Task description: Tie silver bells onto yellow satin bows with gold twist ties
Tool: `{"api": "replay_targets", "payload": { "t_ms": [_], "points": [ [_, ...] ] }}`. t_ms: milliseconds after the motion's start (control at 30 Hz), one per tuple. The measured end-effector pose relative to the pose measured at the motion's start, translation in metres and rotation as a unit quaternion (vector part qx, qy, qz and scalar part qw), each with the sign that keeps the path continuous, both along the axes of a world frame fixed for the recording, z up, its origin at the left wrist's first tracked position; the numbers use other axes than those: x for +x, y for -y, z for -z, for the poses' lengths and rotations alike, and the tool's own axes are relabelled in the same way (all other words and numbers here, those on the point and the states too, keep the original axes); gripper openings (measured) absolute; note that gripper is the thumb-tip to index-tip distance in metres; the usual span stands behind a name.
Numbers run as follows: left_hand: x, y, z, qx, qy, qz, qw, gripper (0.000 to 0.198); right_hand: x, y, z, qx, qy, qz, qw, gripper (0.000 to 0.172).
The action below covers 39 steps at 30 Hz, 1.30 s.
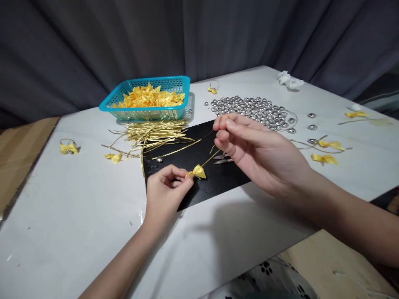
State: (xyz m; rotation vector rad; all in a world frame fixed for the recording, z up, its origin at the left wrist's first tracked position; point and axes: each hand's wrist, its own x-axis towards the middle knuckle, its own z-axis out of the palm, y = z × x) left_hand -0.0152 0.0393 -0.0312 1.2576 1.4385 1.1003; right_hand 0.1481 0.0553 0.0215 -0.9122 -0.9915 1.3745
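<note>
Over the black mat (215,182), pinching a yellow bow (199,171) in the left hand's (165,189) grip, presumably to steady its gold wire (211,158), with the right hand (264,151) held up nearby, fingertips (231,125) together, grasping or not impossible to tell.

Yellow bow (199,170) in left hand (166,185), right hand (260,151), blue basket (152,113)
</note>
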Motion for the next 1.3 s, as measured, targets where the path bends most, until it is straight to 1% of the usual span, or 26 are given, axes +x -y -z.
{"api": "replay_targets", "payload": {
  "t_ms": [100,233,367,467,533,600,667,733,800,900,967,1067,1167,1300],
  "points": [
    [0.0,-0.001,0.001,0.0,0.0,0.0,1.0,0.014,0.007,-0.005,0.004,-0.075,-0.05,-0.039,0.995,0.02],
    [0.0,-0.002,0.001,0.002,-0.002,-0.001,1.0,0.014,0.012,-0.01,0.006,-0.093,-0.066,-0.051,0.992,0.019],
    [0.0,-0.002,0.003,-0.001,-0.005,0.003,1.0,0.014,0.012,-0.011,0.007,-0.161,-0.111,-0.066,0.979,0.021],
    [0.0,-0.002,0.003,-0.007,-0.008,0.01,1.0,0.013,0.014,-0.013,0.007,-0.16,-0.115,-0.088,0.977,0.02],
    [0.0,-0.003,0.002,-0.013,-0.003,0.012,1.0,0.013,0.015,-0.015,0.006,-0.167,-0.123,-0.074,0.975,0.021],
    [-0.001,-0.004,0.0,-0.021,0.009,0.018,1.0,0.014,0.014,-0.018,0.003,-0.194,-0.146,-0.037,0.969,0.022],
    [-0.004,-0.005,-0.001,-0.033,0.03,0.039,0.998,0.015,0.012,-0.022,0.0,-0.215,-0.167,0.0,0.962,0.023],
    [-0.008,-0.007,-0.003,-0.038,0.058,0.064,0.995,0.015,0.01,-0.025,0.0,-0.219,-0.174,0.024,0.96,0.022],
    [-0.011,-0.008,-0.004,-0.042,0.094,0.073,0.992,0.015,0.007,-0.028,0.004,-0.22,-0.173,0.032,0.96,0.022],
    [-0.014,-0.007,-0.004,-0.062,0.158,0.051,0.984,0.016,0.005,-0.033,0.016,-0.23,-0.17,0.005,0.958,0.023],
    [-0.015,-0.007,-0.004,-0.065,0.173,0.035,0.982,0.019,0.006,-0.035,0.023,-0.24,-0.17,-0.025,0.955,0.023],
    [-0.015,-0.007,-0.003,-0.052,0.171,0.013,0.984,0.022,0.009,-0.038,0.027,-0.224,-0.175,-0.054,0.957,0.023],
    [-0.014,-0.007,-0.002,-0.039,0.15,-0.008,0.988,0.023,0.01,-0.037,0.023,-0.177,-0.173,-0.061,0.967,0.02],
    [-0.012,-0.008,0.001,-0.026,0.114,-0.024,0.993,0.023,0.003,-0.026,0.017,-0.13,-0.142,-0.09,0.977,0.017]
  ]
}}
